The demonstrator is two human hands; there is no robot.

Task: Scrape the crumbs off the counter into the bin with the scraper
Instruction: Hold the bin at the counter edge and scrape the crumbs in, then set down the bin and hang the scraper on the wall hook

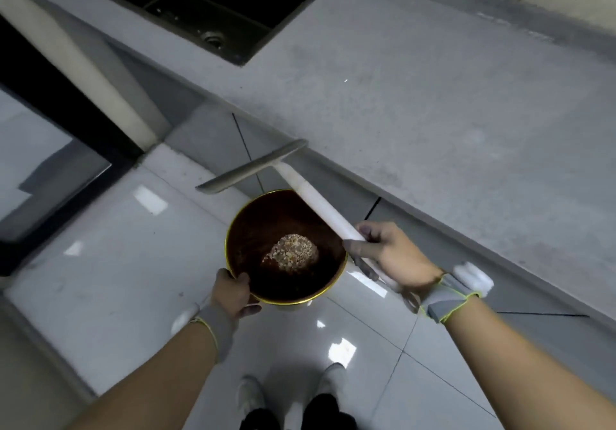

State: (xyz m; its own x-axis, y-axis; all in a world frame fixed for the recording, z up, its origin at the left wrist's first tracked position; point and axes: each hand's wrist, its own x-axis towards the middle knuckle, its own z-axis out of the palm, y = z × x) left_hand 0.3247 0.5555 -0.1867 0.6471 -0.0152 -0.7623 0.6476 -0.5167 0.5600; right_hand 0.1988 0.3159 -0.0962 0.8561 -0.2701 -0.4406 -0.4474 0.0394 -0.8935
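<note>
the left hand (233, 291) grips the near rim of the bin (333, 288), held low beside the desk (433, 113) edge. the right hand (391, 253) has its fingers wrapped round the scraper (316, 201) handle, blade lifted past the bin's far rim. crumbs (293, 253) lie heaped inside, pale and gritty; the scraping looks done. next likely calls for setting both down.

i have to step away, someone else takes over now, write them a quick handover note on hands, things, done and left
Left hand grips the rim of the bin, held off the floor below the counter edge.
Right hand grips the handle of the scraper, blade in the air beyond the bin.
Done: a pile of crumbs lies in the bin; no crumbs show on the counter.
Left: check the counter, then put both down.
</note>
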